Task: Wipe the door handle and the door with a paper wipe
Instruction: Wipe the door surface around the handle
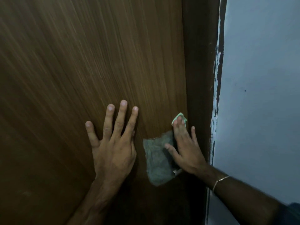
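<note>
The brown wood-grain door [97, 54] fills most of the view. My left hand [113, 143] lies flat on it with fingers spread and straight. To its right, my right hand [185, 148] presses a crumpled greenish paper wipe [158, 161] flat against the door near its right edge; the wipe shows beyond the fingertips and hangs below the thumb. A small pale metal piece [177, 172] peeks out under the right palm; I cannot tell whether it is the door handle.
A dark brown door frame [199, 62] runs down just right of the door. Beyond it is a pale blue wall [259, 95] with chipped paint along the frame's edge. A thin bracelet [219, 181] sits on my right wrist.
</note>
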Tool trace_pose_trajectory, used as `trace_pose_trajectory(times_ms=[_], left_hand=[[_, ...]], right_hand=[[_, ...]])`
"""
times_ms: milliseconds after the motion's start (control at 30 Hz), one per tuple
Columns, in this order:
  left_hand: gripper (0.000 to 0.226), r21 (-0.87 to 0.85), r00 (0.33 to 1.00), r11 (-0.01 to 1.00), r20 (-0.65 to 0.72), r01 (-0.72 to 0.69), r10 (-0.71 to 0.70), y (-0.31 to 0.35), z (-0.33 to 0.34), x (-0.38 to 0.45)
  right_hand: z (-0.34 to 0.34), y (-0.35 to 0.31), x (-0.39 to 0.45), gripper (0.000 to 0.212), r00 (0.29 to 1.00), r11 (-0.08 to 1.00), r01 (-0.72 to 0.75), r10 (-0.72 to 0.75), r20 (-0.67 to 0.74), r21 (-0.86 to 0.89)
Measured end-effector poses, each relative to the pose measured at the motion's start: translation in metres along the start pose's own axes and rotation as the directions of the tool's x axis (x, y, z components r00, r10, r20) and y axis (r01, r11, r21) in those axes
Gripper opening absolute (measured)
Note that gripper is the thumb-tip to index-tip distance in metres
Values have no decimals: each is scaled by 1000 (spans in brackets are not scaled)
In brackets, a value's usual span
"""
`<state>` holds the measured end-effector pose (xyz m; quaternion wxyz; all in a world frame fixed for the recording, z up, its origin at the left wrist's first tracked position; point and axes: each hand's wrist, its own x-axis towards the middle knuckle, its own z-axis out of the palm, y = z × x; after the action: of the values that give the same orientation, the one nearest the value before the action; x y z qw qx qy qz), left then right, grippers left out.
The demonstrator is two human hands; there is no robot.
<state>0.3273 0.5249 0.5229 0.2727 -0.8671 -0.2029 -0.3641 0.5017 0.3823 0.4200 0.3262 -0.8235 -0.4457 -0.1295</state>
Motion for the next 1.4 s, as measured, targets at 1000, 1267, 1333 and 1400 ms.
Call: trace_pose_trajectory(times_ms=[1000,1267,1333,1400], left_hand=[[63,-21,999,999,27,48,-47,-5,3,-11],[60,-4,998,998,19,67,-67,-2,7,-15],[59,-1,998,998,16,65,-65,2,8,-17],[58,-7,996,996,1,92,-92,3,10,-16]], right_hand=[[22,-26,-19,85,984,974,163,-148,101,-160],[28,-41,-19,84,979,967,202,-194,67,-155],[27,-37,-19,83,988,974,152,-150,27,-166],[25,-48,-11,84,989,982,138,-145,-44,-128]])
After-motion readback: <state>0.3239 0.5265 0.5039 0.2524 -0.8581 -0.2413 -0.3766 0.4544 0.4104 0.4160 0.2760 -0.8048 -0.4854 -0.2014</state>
